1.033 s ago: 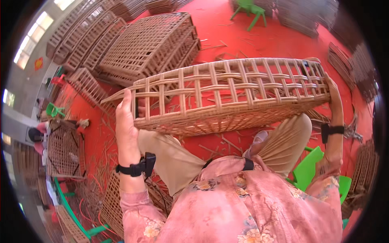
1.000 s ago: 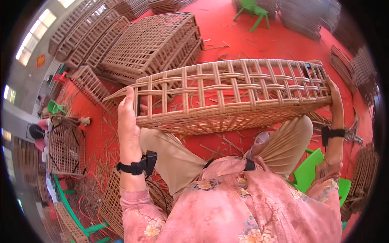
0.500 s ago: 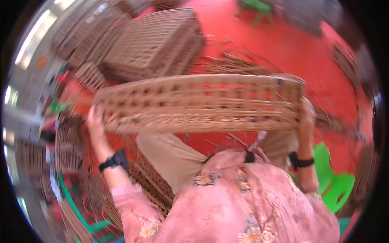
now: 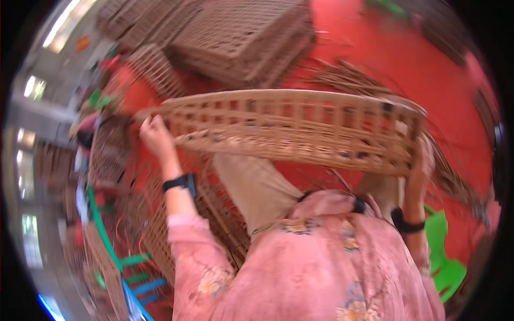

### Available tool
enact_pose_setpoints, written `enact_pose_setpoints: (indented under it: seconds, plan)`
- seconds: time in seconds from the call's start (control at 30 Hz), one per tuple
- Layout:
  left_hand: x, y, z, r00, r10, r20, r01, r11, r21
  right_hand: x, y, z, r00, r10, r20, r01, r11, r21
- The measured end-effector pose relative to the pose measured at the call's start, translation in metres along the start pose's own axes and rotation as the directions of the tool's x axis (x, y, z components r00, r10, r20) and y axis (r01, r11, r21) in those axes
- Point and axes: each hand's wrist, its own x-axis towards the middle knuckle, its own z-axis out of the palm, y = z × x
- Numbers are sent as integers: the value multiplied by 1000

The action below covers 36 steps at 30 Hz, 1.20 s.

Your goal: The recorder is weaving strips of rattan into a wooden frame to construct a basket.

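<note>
A long open-weave wicker tray [image 4: 289,128] is held up in front of me, seen from its side, spanning most of the view. My left hand [image 4: 155,136] grips its left end, a black band on that wrist. My right hand [image 4: 420,163] grips the right end, also with a black wristband. Below the tray are my beige trousers and pink floral sleeves. The picture is motion-blurred.
A stack of finished wicker trays [image 4: 246,37] lies on the red floor [image 4: 385,59] beyond. More wicker pieces [image 4: 155,67] lean at the left, loose cane strands [image 4: 342,72] lie behind the tray, and a green plastic stool [image 4: 444,251] stands at my lower right.
The tray has tipped from showing its open lattice face to showing its side, and my view has swung left and down. Both hands keep their grip on the ends.
</note>
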Motion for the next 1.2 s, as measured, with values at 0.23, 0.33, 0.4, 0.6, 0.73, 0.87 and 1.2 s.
enact_pose_setpoints:
  seconds: [0.23, 0.33, 0.4, 0.6, 0.73, 0.87, 1.2]
  plan:
    - [16, 18, -44, 951, 272, 149, -278, 960, 21, 3, -9, 12, 992, 63, 109, -86, 972, 221]
    - [25, 17, -41, 959, 121, 255, -129, 992, 12, 0, -20, 20, 990, 79, 115, -105, 963, 249]
    - [27, 13, -36, 976, 100, 195, -116, 990, 74, 1, -15, 16, 988, 89, 129, -121, 955, 272]
    - [25, 11, -22, 976, 195, 95, -211, 954, 212, 4, -14, 5, 996, 47, 77, -54, 995, 83]
    - [36, -42, -22, 853, 453, 260, -522, 725, 450, 7, -64, 21, 993, -85, 82, 99, 978, -185]
    - [33, -48, -35, 986, 15, 164, -35, 992, 124, 47, -68, 19, 944, -158, 289, 220, 956, -194]
    - [-18, 154, -54, 945, 316, 87, -301, 942, -149, 100, -114, 6, 693, -227, 684, 68, 965, 252]
